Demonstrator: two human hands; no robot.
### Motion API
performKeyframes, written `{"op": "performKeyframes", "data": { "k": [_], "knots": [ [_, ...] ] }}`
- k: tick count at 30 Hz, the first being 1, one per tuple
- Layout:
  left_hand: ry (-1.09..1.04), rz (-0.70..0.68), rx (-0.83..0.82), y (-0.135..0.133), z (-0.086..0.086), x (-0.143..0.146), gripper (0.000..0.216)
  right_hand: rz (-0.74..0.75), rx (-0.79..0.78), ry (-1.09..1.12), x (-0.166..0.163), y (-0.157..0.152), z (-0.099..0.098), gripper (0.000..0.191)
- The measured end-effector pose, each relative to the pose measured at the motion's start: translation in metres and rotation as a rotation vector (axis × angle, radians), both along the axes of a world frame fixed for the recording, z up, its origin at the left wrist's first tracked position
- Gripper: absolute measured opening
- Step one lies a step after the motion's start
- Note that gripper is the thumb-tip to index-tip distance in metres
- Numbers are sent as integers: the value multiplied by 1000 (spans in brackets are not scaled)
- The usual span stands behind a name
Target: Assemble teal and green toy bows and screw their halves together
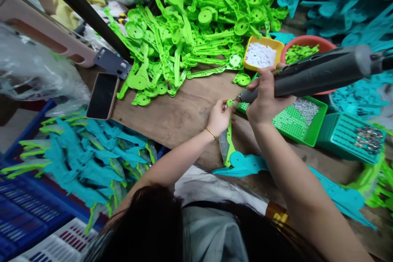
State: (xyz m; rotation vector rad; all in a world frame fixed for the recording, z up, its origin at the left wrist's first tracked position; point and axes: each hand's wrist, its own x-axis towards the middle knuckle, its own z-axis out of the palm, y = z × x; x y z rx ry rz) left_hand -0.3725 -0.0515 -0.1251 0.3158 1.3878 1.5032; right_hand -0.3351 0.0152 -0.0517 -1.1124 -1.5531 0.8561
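My right hand [264,100] is wrapped round a dark grey electric screwdriver [319,71], whose bit points left and down. Its tip meets or nearly meets the upper end of a long lime-green plastic part [229,141]. Pinched round that upper end is my left hand [219,118], with a bracelet at the wrist. The green part's lower end lies against a teal plastic piece [247,164] with a rounded hump, near the table's front edge. A thin translucent blade shows along the green part's left side. The screw, if one is there, is too small to make out.
A heap of green parts [178,45] covers the back of the wooden table [159,116]. Right of my hands stand a yellow tray [280,49], a red bowl [325,43], a green basket [319,125] and a teal basket [334,137]. A phone [102,95] lies left, above a blue crate [27,200].
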Motion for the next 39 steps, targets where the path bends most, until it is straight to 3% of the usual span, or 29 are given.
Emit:
{"op": "performKeyframes", "data": {
  "k": [10, 17, 21, 26, 29, 35, 37, 39],
  "knots": [
    [62, -21, -27, -1, -3, 2, 20, 44, 9, 40, 1, -1, 2, 40],
    [242, -3, -12, -6, -13, 4, 20, 61, -28, -54, -6, -6, -19, 57],
    [134, 16, 9, -3, -9, 3, 18, 74, 14, 0, -4, -3, -9, 51],
    [-90, 102, 6, 7, 8, -7, 24, -144, 192, 339, 30, 26, 7, 28],
    [-196, 161, 34, 10, 12, -12, 16, -123, 205, 426, 54, 42, -9, 34],
    [-218, 306, 66, 12, 11, -11, 17, -136, 250, 304, 67, 53, -53, 34],
    [-186, 288, 54, 10, 12, -13, 15, -134, 259, 290, 66, 52, -56, 32],
    [-164, 187, 26, 2, 15, -17, 21, -116, 247, 298, 66, 51, -55, 32]
  ]
}}
